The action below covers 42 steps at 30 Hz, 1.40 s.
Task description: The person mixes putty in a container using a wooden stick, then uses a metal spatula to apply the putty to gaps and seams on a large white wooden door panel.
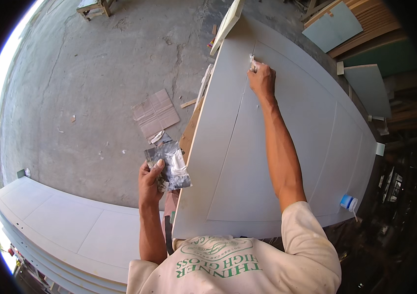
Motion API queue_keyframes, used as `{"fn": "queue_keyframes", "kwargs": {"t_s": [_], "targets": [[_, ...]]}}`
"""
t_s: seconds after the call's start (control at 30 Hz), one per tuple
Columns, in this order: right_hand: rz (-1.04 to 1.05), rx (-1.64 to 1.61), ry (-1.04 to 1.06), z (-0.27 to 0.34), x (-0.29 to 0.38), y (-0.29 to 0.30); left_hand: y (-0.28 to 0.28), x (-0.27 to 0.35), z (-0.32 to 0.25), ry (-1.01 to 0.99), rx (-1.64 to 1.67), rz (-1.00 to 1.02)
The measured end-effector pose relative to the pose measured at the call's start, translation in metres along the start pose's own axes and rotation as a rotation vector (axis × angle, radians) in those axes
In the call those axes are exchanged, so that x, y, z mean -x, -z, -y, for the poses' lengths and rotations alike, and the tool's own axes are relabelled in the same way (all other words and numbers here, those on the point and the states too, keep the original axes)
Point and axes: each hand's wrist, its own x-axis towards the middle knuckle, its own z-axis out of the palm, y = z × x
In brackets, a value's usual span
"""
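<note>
In front of me lies a large grey-painted door panel (252, 154) with thin grooves. My right hand (262, 77) reaches to its far part, fingers pinched on a small putty applicator (252, 65) mostly hidden by them. White filler shows at its tip and on the fingertips, at the long left groove. Over the panel's left edge, my left hand (151, 180) grips a flat, dark, smeared palette (168, 165), thumb on top. A thick white lump of putty (179, 162) sits on the palette's right side.
A blue-and-white tub (348, 202) with a stick stands at the panel's near right corner. Stacked grey panels (72, 228) lie at left. Flattened cardboard (157, 112) rests on the concrete floor (101, 92). Boards (366, 27) lean at the far right.
</note>
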Motion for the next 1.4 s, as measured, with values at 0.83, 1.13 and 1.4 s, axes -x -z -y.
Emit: {"fn": "queue_keyframes", "kwargs": {"t_s": [0.83, 1.13, 1.4], "targets": [[0.106, -0.080, -0.129, 0.055, 0.194, 0.017, -0.016, 0.006, -0.018, 0.046, -0.102, -0.012], [0.112, -0.097, -0.156, 0.086, 0.260, 0.035, 0.003, 0.000, -0.019, 0.115, -0.109, 0.096], [-0.010, -0.111, -0.072, 0.085, 0.200, 0.044, 0.002, -0.004, -0.014, 0.120, -0.105, 0.127]]}}
